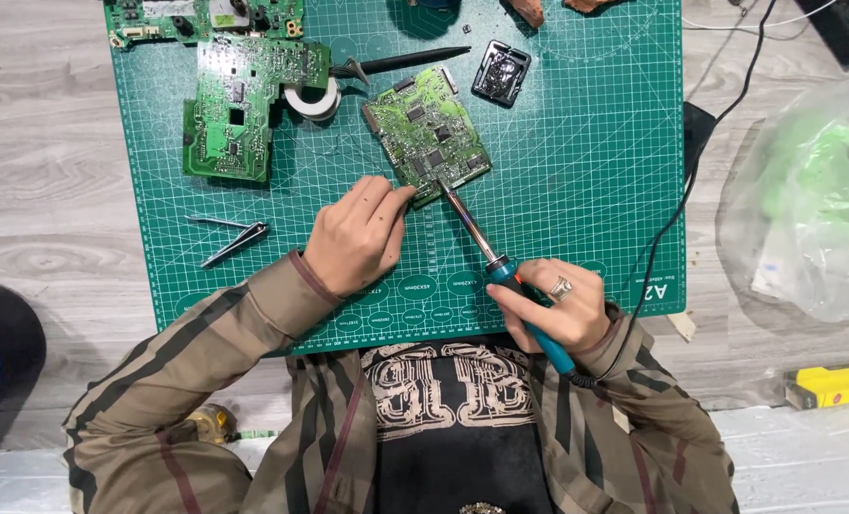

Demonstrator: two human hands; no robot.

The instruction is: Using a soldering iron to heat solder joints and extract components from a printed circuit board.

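Note:
A small green circuit board (427,133) lies tilted on the green cutting mat (577,190). My left hand (358,236) rests on the mat with its fingertips pressing the board's near corner. My right hand (555,306), with a ring on one finger, grips the blue handle of a soldering iron (497,270). The iron's metal tip touches the near edge of the small board, right beside my left fingertips. Its black cord runs off to the right.
A larger green circuit board (236,107) and a roll of white tape (312,98) lie at the mat's upper left. Tweezers (232,238) sit left of my left hand. A black metal holder (501,71), a black tool (410,61), a plastic bag (810,200) and a yellow object (839,383) are nearby.

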